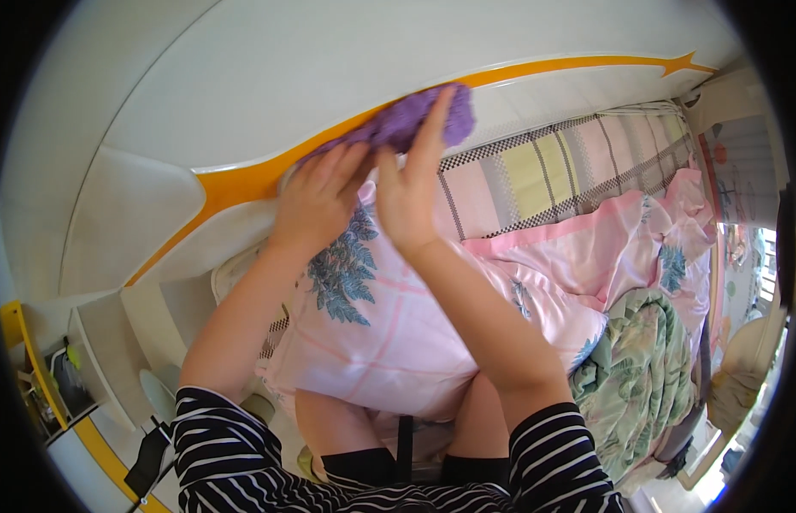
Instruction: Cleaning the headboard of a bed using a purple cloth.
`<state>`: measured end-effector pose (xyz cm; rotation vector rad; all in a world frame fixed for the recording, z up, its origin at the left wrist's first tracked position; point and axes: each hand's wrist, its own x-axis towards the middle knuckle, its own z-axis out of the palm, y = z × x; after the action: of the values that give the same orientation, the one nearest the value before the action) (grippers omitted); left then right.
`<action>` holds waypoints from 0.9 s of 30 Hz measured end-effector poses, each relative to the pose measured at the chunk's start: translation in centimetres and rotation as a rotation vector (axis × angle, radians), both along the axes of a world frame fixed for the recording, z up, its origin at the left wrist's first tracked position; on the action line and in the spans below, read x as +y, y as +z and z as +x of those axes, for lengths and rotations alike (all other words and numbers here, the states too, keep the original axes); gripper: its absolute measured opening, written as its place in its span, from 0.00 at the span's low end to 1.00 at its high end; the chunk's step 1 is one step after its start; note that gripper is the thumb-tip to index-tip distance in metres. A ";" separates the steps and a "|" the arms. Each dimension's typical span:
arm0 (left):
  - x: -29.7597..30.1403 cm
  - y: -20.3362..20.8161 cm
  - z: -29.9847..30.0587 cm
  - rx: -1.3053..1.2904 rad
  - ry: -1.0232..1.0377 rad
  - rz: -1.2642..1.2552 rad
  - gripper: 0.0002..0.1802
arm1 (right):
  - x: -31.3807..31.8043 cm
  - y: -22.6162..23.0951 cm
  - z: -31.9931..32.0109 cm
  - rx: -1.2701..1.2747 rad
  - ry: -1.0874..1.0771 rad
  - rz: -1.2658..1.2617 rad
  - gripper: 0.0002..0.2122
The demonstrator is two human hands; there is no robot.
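Your left hand and right hand press flat, fingers spread, on the purple cloth against the far white headboard, above the pink pillow.

A pink pillow with blue-green leaf prints lies in the middle of the bed; a checked sheet in pale yellow, pink and grey squares stretches away to the right of the pillow, edged with a black-and-white chequered band; a pink quilt with the same leaf print lies crumpled just right of the pillow, touching it; a green leafy blanket sits bunched below the quilt, to the lower right of the pillow; a white shelf unit with a yellow edge stands well to the left of the pillow.
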<state>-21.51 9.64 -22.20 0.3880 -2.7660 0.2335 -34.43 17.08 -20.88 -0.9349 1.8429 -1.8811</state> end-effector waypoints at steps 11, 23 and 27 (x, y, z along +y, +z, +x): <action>2.8 -4.1 6.1 0.218 0.290 0.211 0.24 | -1.9 -2.2 10.2 -0.012 0.088 -0.001 0.35; 2.4 -9.1 3.5 -0.115 0.017 0.316 0.22 | -1.8 -11.5 5.0 -0.861 -0.240 0.061 0.35; 2.5 -9.4 3.8 -0.246 0.051 0.297 0.24 | -1.3 -9.5 5.4 -0.738 -0.186 0.116 0.37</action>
<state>-17.71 12.13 -31.61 0.5362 -3.0438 -0.1302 -29.05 15.77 -30.35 0.0052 1.5711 -1.8427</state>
